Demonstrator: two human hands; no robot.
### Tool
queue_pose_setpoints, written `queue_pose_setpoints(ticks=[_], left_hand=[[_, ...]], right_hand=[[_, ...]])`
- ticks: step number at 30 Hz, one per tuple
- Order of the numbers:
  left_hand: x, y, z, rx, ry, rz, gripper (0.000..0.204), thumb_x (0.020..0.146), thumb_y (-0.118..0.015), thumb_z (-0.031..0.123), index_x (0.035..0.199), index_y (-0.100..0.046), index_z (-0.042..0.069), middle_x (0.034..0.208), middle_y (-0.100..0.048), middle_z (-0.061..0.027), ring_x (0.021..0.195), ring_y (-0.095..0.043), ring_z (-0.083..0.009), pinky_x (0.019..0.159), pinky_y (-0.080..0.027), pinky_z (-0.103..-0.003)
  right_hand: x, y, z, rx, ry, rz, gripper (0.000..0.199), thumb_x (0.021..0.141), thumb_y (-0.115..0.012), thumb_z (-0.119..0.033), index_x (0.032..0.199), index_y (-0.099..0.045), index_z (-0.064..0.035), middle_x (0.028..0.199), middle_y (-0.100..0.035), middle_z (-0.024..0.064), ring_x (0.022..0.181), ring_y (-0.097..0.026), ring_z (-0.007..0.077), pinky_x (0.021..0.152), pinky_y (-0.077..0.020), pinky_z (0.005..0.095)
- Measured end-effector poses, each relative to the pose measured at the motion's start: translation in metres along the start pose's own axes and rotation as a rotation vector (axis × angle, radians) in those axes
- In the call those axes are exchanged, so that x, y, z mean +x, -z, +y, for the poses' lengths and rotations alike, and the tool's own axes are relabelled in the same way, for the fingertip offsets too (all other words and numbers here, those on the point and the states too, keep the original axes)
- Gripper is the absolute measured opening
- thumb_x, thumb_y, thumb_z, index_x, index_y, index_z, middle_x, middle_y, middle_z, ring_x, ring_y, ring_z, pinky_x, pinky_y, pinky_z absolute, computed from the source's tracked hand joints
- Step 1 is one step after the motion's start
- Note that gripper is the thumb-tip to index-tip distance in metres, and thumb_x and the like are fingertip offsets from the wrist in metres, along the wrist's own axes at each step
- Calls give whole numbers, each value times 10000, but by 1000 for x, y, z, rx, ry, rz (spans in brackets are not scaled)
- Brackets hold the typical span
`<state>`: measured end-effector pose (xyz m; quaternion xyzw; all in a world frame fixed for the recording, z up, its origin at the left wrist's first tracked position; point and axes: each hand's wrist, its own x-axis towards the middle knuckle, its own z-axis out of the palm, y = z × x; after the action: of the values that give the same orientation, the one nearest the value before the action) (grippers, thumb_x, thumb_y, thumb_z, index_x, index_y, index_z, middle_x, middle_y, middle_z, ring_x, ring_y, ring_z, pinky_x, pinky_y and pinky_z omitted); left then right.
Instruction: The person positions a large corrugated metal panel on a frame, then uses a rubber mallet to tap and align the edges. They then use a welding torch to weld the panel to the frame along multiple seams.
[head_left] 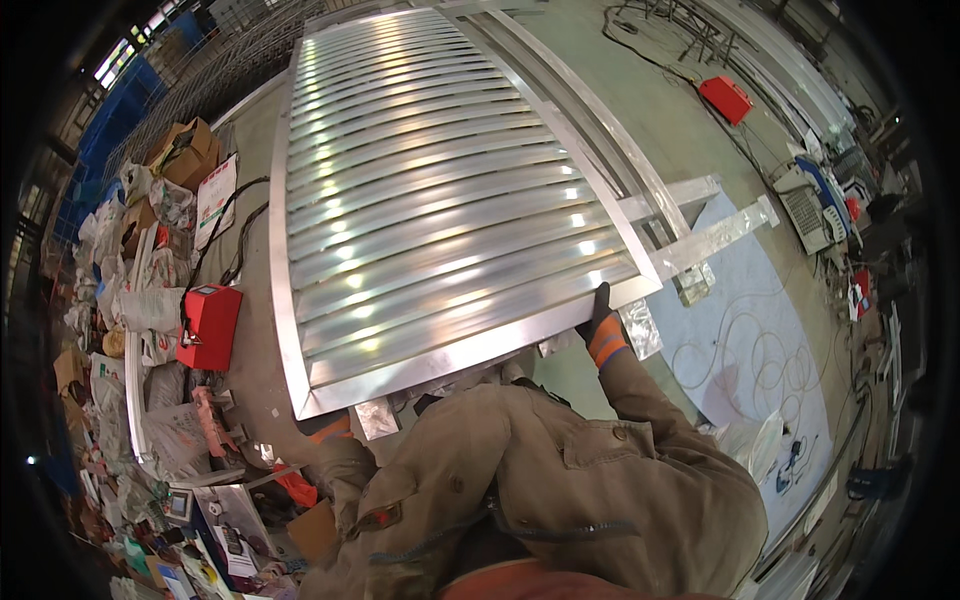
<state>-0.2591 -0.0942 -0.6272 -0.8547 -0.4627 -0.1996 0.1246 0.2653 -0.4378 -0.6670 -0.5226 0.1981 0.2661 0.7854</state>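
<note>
A large silver metal louvred panel [430, 190] with many slats lies in front of me, its near edge close to my body. My right hand [599, 312], in a dark glove with an orange cuff, is closed around the near edge by the right corner. At the near left corner, my left hand [326, 426] reaches up against the panel's underside. The frame hides its fingers; its orange cuff shows just below the edge. Metal support bars [720, 238] stick out beneath the panel on the right.
A red box [209, 327] with black cables stands left of the panel, beside piled plastic bags and cartons [186, 152]. Another red box [727, 99] sits on the floor at far right. A pale blue sheet [740, 330] with loose thin tubing lies at right.
</note>
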Motion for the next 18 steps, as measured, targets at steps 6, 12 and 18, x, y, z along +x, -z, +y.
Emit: queue_pose_setpoints(ticks=[6, 12, 18], left_hand=[[-19, -35, 28, -230, 329, -261, 518, 1024, -664, 455, 1403, -755, 114, 1416, -753, -169, 1281, -723, -384, 1089, -582, -506], [17, -66, 29, -149, 264, -279, 635, 1029, -644, 556, 1472, -706, 105, 1490, -702, -204, 1364, -665, -419, 1157, -529, -547], [5, -94, 45, -2795, 1307, 51, 901, 997, -621, 758, 1639, -548, 130, 1719, -504, -196, 1569, -468, -455, 1271, -400, -654]], right_hand=[[-7, -9, -18, -111, 198, 103, 874, 1027, -746, -642, 1588, -505, -16, 1435, -694, 163, 1197, -759, 325, 1009, -674, 470], [22, -46, -27, -161, 130, 59, 890, 1003, -769, -664, 1516, -556, 31, 1376, -708, 176, 1187, -750, 323, 949, -670, 481], [119, -3, -1, -126, -101, 9, 815, 1037, -710, -681, 1548, -572, -62, 1480, -688, 131, 1294, -702, 337, 1072, -614, 523]])
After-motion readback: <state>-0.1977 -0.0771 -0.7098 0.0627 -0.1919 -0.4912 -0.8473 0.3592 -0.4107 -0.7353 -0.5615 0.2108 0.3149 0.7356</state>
